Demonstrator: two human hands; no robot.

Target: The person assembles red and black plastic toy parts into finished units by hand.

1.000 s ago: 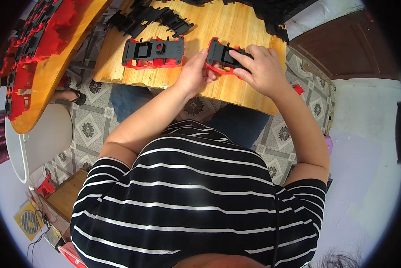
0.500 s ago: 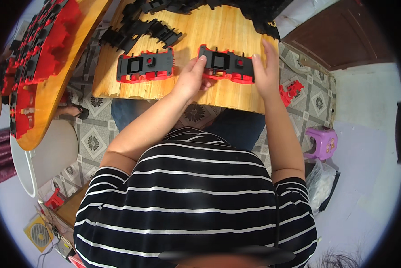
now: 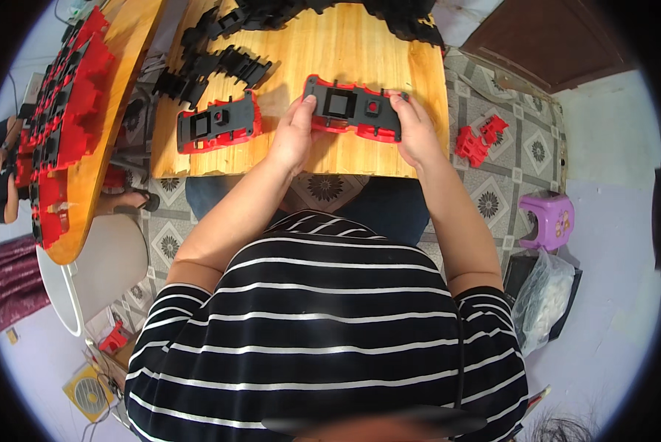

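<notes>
Between my two hands is a red plastic frame with a black cover plate, a square opening and a small raised block on its top. My left hand grips its left end, thumb on the black top. At the right end my right hand is closed round the edge, its thumb also on top. To the left of my hands a similar red-and-black assembly lies on the wooden table. The fingers under the held part are mostly hidden.
Black plastic parts are heaped along the table's far side. A second wooden table at left carries rows of red-and-black assemblies; a person sits beyond it. Red parts and a purple stool are on the floor at right.
My right hand, fingers raised before, has closed onto the part's right end. The view has shifted slightly, and the held part appears farther left.
</notes>
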